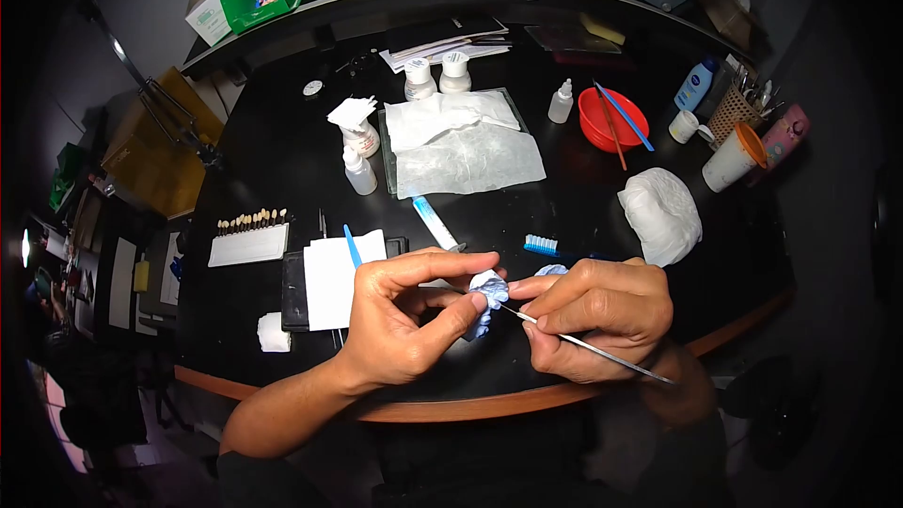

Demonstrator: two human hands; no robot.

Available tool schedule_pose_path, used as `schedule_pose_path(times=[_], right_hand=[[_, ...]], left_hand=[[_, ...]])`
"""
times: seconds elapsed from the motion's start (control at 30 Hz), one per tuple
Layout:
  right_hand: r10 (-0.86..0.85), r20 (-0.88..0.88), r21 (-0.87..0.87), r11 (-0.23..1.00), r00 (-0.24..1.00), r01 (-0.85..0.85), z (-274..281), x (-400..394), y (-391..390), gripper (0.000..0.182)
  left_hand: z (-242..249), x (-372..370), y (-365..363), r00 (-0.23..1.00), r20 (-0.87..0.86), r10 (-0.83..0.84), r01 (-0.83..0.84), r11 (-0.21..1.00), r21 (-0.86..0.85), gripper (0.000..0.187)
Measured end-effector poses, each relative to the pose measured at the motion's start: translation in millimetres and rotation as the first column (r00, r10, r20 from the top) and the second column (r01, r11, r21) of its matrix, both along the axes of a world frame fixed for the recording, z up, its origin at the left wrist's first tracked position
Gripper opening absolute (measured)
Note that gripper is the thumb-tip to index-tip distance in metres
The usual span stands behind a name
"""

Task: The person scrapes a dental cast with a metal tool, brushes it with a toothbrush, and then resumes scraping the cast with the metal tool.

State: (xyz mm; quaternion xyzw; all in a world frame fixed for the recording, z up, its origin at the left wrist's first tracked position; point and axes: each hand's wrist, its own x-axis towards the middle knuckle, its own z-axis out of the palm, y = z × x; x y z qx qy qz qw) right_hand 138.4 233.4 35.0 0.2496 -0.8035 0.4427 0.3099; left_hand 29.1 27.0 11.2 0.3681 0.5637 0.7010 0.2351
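My left hand (404,325) pinches a small bluish-white dental cast (489,288) between thumb and fingers, just above the front of the black table. In my right hand (602,315) is a thin metal dental instrument (611,357), held like a pen. Its fine tip points left at the cast's edge; whether it touches cannot be made out. Another bluish piece (551,270) shows behind my right fingers, partly hidden. A blue toothbrush (542,244) lies beyond my right hand, and a syringe (435,221) lies beyond my left.
White paper (329,273) rests on a black case at left, beside a tooth shade guide (249,240). Tissue sheets (466,155) cover a glass slab, with bottles (359,172) around it. At right stand a red bowl (602,132) with brushes across it and a bundled white cloth (661,214).
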Motion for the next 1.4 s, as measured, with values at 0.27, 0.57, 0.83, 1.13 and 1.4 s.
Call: schedule_pose_path(times=[0.27,0.57,0.83,1.13,1.4], right_hand=[[0.009,-0.008,0.006,1.0,1.0,-0.009,-2.8,0.0,1.1,0.018],[0.011,-0.016,0.032,0.999,1.0,-0.01,-3.5,1.8,2.6,0.02],[0.026,-0.031,0.001,1.0,0.999,-0.026,-2.8,0.3,1.7,0.019],[-0.004,-0.03,0.028,1.0,1.0,0.005,-4.0,2.3,0.5,0.019],[-0.015,-0.061,0.009,1.0,0.998,0.015,-6.1,1.1,-1.7,0.02]], left_hand=[[2.1,-3.2,-1.4,0.995,-0.1,-0.008,0.006,1.0,-0.021,0.034],[1.2,-3.3,-0.8,0.999,-0.025,-0.034,0.034,0.999,0.003,0.033],[0.4,-3.8,-1.4,0.998,-0.066,-0.019,0.018,1.0,-0.007,0.031],[-3.0,-3.0,-0.7,0.999,0.028,-0.04,0.04,0.999,0.004,0.032],[-9.4,-0.3,3.8,0.995,0.083,-0.061,0.053,0.995,0.09,0.031]])
